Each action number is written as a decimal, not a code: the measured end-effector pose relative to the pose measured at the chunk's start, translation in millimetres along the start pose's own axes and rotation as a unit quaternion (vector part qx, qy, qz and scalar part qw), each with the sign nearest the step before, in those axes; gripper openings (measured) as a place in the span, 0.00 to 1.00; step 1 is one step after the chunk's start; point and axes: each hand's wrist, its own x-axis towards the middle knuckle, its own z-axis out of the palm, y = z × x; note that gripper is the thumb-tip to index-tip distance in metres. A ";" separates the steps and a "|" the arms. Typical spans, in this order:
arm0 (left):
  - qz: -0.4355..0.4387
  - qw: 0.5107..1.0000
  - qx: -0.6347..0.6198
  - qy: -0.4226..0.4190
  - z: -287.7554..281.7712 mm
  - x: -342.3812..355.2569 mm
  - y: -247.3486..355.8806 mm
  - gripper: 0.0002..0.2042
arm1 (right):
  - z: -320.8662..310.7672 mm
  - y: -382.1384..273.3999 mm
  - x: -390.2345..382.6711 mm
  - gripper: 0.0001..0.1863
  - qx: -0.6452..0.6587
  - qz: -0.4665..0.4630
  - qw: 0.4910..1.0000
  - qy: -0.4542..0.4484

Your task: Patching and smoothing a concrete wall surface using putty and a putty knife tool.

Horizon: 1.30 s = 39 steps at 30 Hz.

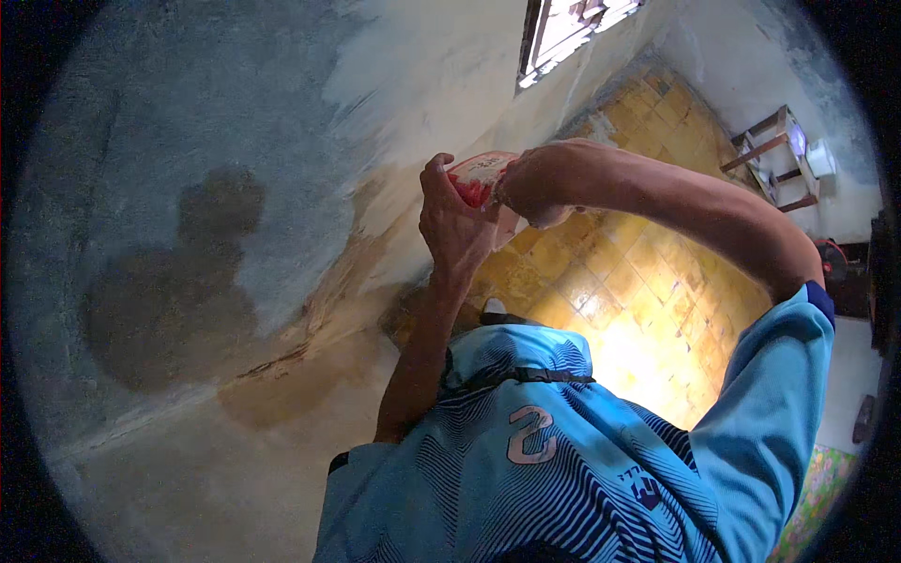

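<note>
In front of my chest, close to the wall, my left hand (452, 223) is wrapped round a red container (472, 191), its thumb and fingers on the outer side. Pale, greyish residue coats the container's top. At the container's right side is my right hand (542, 183), bent sharply at the wrist and closed, its knuckles turned in. Whatever its fingers grip is hidden behind the hand. A small pale surface (507, 228) shows just below the two hands; I cannot tell what it belongs to.
The wall (235, 84) at my left is patchy grey and white, with a rough brown crack (300, 345) low down. A barred window (572, 33) is ahead. Yellow tiles (610, 281) cover the floor. Far right stand a wooden frame (770, 155), a white bucket (820, 158) and a fan (832, 259).
</note>
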 end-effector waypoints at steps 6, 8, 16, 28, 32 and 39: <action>-0.073 0.996 0.002 -0.056 0.2 5.3 3.1 0.37 | -12.8 12.0 18.9 0.17 0.146 0.029 0.984 -0.100; -0.078 0.995 0.007 -0.058 0.0 6.7 3.3 0.37 | -19.4 24.4 25.3 0.15 0.151 0.011 0.982 -0.117; -0.194 0.974 0.038 -0.112 -14.4 23.5 17.1 0.39 | -15.2 103.7 42.1 0.16 0.324 -0.117 0.921 -0.179; -0.270 0.908 -0.308 -0.088 -45.9 15.8 -44.8 0.28 | 134.9 158.1 44.1 0.20 0.660 -0.148 0.737 0.015; -0.266 0.870 -0.410 -0.060 -40.0 -32.8 -167.4 0.15 | 157.5 122.9 18.7 0.24 0.774 -0.235 0.550 0.207; -0.389 0.807 -0.441 -0.060 -67.5 -89.7 -160.2 0.12 | 90.9 39.4 27.5 0.27 0.758 -0.161 0.314 0.549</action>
